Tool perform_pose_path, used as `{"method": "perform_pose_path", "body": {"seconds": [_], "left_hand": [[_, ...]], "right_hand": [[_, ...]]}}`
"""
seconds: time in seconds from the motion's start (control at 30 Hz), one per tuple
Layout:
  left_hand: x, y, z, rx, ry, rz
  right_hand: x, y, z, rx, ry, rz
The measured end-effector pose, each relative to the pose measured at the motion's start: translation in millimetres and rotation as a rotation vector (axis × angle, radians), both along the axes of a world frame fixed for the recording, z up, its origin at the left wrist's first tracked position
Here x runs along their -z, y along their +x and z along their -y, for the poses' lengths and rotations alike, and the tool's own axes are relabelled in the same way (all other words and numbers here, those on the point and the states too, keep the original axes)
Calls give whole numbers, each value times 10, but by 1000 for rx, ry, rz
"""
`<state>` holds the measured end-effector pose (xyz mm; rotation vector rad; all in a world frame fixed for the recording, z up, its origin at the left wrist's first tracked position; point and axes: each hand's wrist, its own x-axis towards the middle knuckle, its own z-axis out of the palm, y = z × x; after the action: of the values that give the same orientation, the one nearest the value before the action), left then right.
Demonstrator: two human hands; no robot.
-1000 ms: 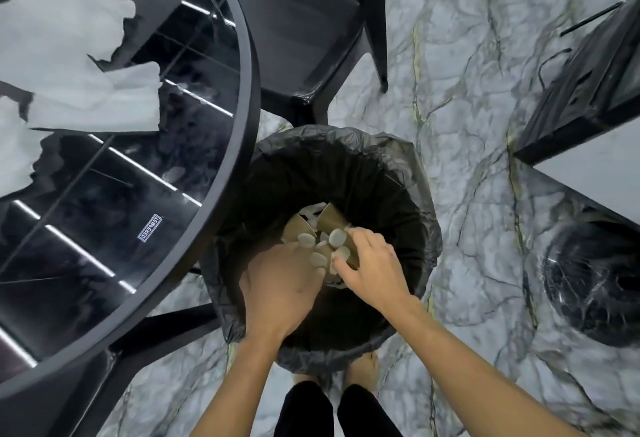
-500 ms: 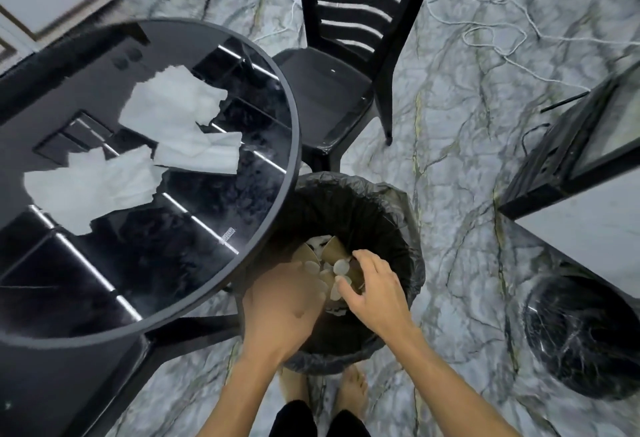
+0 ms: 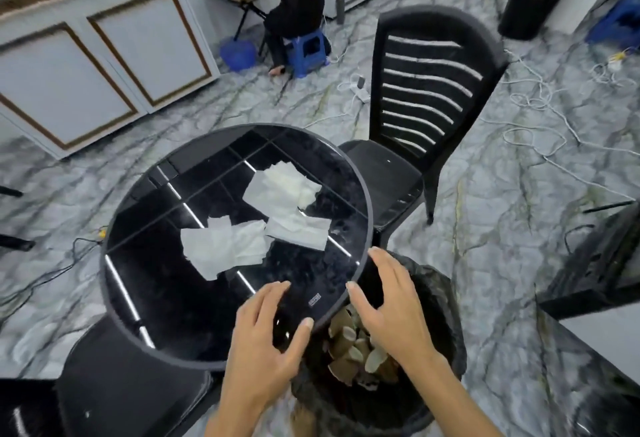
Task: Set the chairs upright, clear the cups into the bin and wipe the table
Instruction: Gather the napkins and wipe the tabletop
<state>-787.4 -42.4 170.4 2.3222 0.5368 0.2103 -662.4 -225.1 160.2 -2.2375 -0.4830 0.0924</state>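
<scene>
- Both hands have come up out of the bin (image 3: pixel 440 315): a second ago they were pressed together down among the cups, and now the left hand (image 3: pixel 266 343) hovers over the near rim of the round glass desk (image 3: pixel 166 301) while the right hand (image 3: pixel 391 308) hangs above the bin's mouth.
- Each grip is empty, fingers spread wide and holding nothing; the load of cups has been let go.
- The paper cups (image 3: pixel 356 353) lie in a brown and white heap inside the black-lined bin, which stands on the marble floor just beside the desk and partly under its edge.
- No cup shows on the desk top, so the clearing step looks finished, as far as this view can tell.
- Sheets of white tissue (image 3: pixel 256 228) lie spread near the middle of the desk, untouched, within reach of the left hand.
- One black slatted chair (image 3: pixel 429 104) stands upright at the far side of the desk; another dark seat (image 3: pixel 114 388) sits at the near left, its back out of view.
- Wiping looks to be the step now due, with the tissue the likely thing to pick up.
- A seated person and a second bin appear in the background, well apart from the work.
</scene>
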Motion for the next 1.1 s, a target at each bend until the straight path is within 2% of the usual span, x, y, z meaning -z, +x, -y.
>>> {"method": "perform_pose_path", "body": {"seconds": [0.17, 0.3, 0.47, 0.57, 0.77, 0.9, 1.03, 1.1], "left_hand": [[96, 215, -765, -166, 75, -74], [234, 533, -1180, -244, 47, -134], [444, 965, -1401, -169, 71, -207], [617, 1084, -1551, -106, 96, -287], [786, 1282, -2026, 38, 226, -250], [819, 1546, -2180, 154, 284, -259], [809, 1649, -2211, 200, 309, -202], [815, 1602, -2228, 213, 260, -157]], "right_hand": [[53, 369, -801, -74, -60, 21], [291, 644, -1428, -98, -129, 64], [620, 1079, -1804, -137, -439, 196], [754, 1377, -1763, -175, -529, 206], [728, 1912, -1967, -444, -555, 249], [755, 1976, -2197, -617, -542, 267], [864, 1852, -2223, -574, -358, 247], [921, 1760, -2178, -515, -247, 255]]}}
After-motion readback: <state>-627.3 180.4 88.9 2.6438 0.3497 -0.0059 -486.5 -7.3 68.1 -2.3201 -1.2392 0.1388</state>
